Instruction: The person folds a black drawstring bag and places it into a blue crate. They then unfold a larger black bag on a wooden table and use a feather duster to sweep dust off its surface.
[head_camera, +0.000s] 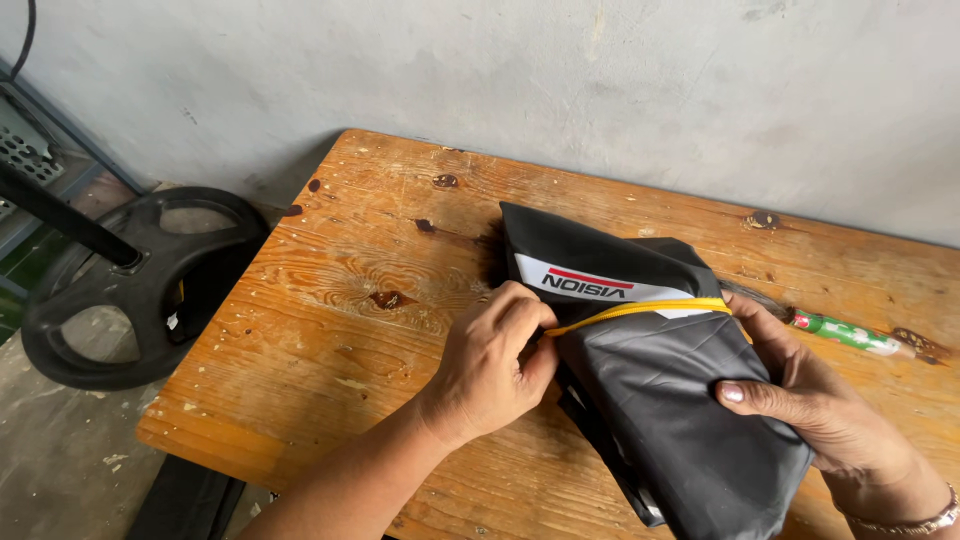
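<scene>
The left hand is closed, pinching one end of a yellow band that runs taut to its right, across a folded dark cover lying on the wooden surface. The right hand grips the cover's far edge, thumb on top, where the band's other end disappears. A green pen lies just beyond that hand.

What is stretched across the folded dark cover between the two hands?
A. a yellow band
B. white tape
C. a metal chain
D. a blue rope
A: a yellow band runs across the dark cover, from the left hand to the right hand.
</scene>
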